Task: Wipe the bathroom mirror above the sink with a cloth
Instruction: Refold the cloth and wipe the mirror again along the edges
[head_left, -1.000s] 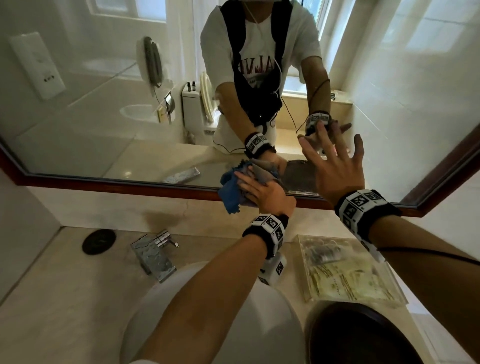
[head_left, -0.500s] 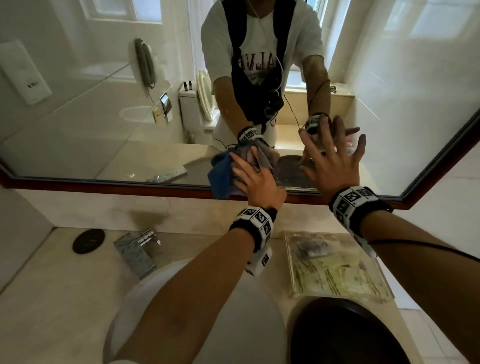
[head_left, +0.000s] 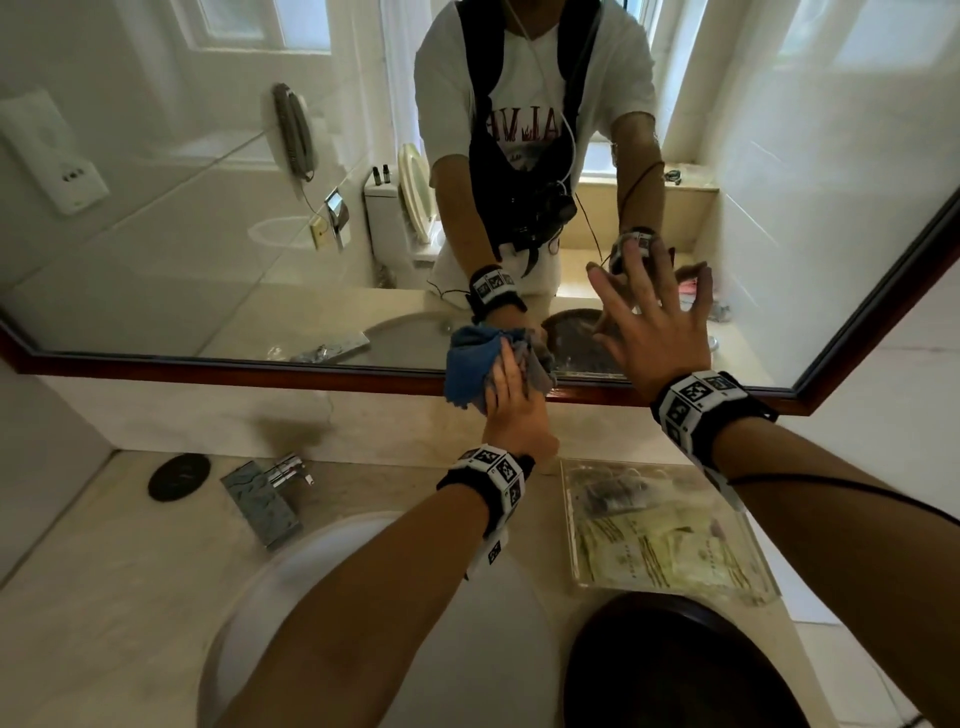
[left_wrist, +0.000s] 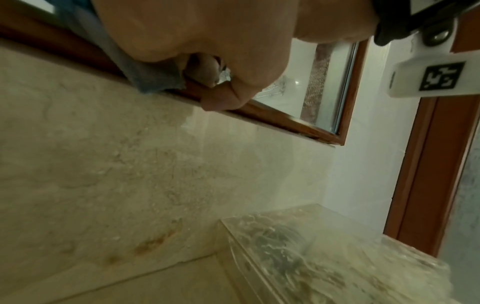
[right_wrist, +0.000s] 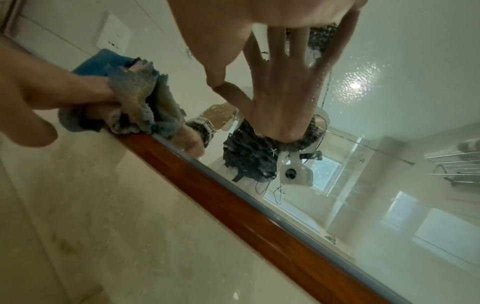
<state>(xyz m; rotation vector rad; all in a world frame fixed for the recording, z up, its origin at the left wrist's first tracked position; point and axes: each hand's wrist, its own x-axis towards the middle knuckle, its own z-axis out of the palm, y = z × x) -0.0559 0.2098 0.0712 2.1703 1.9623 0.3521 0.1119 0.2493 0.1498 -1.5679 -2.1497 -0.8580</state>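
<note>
The mirror has a brown wooden frame. My left hand grips a bunched blue and grey cloth and presses it on the glass at the lower frame edge. In the left wrist view the left hand curls over the cloth, with the thumb against the frame. My right hand lies flat on the glass with its fingers spread, to the right of the cloth. The right wrist view shows the right hand, its reflection, and the left hand holding the cloth. Water specks dot the glass.
Below the mirror a beige stone counter holds a white sink basin, a chrome faucet and a black round cap. A clear tray of sachets sits under my right wrist. A dark round bowl stands at the near right.
The left hand rubbed the cloth a little up the glass, then back down onto the lower frame edge. The right hand has stayed flat on the mirror.
</note>
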